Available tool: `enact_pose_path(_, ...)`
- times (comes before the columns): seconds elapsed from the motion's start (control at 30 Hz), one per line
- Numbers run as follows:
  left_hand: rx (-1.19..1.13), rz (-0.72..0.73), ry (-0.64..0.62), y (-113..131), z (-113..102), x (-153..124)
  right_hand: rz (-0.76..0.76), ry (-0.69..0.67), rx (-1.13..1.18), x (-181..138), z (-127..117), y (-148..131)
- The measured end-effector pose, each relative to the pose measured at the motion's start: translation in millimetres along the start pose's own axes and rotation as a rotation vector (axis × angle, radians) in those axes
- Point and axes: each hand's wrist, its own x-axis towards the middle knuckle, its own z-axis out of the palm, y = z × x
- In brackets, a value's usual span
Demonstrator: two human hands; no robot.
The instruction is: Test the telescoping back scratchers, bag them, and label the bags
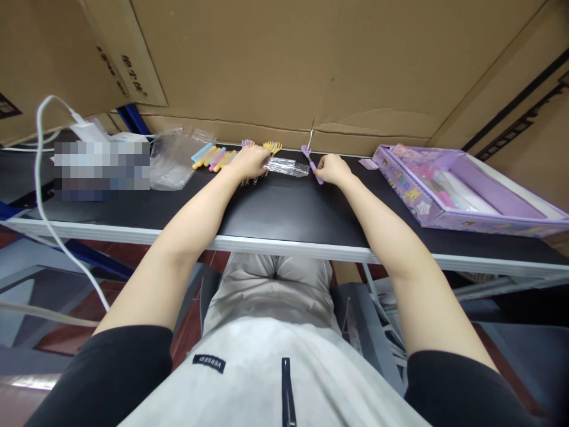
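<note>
My right hand (pixel 334 170) pinches the purple handle of a small claw-headed back scratcher (pixel 313 165), its claw pointing away from me. My left hand (pixel 252 161) is closed at the end of a narrow clear plastic sleeve (pixel 287 167), which stretches right toward the scratcher; its fingertips are partly hidden. Just behind the left hand show a yellow claw head (pixel 272 146) and a pink one (pixel 248 143). Thin metal rods stick out below that hand. To its left lie several blue, yellow and pink handles (pixel 211 157) in a row.
Crumpled clear plastic bags (pixel 171 160) lie left of the handles. A purple printed box (pixel 444 207) holding packaged items stands at the right. A white cable (pixel 40 172) hangs over the table's left side. Cardboard (pixel 284 65) walls the back of the black table (pixel 284 213).
</note>
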Motion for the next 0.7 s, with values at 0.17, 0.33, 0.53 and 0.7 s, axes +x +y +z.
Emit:
enact_pose_path(0.17, -0.003, -0.005, -0.008, 1, -3, -2, 0.037, 0.002, -0.106, 4, -5, 13)
enact_pose_path(0.33, 0.034, -0.046, -0.018, 1, -6, -4, 0.033, -0.003, -0.187, 14, -10, 39)
enact_pose_path(0.53, 0.043, -0.063, -0.006, -1, -5, -4, 0.0, -0.06, -0.244, 28, -12, 52)
enact_pose_path(0.7, 0.037, -0.075, 0.019, -4, -3, -4, -0.022, -0.045, -0.231, 22, -12, 53)
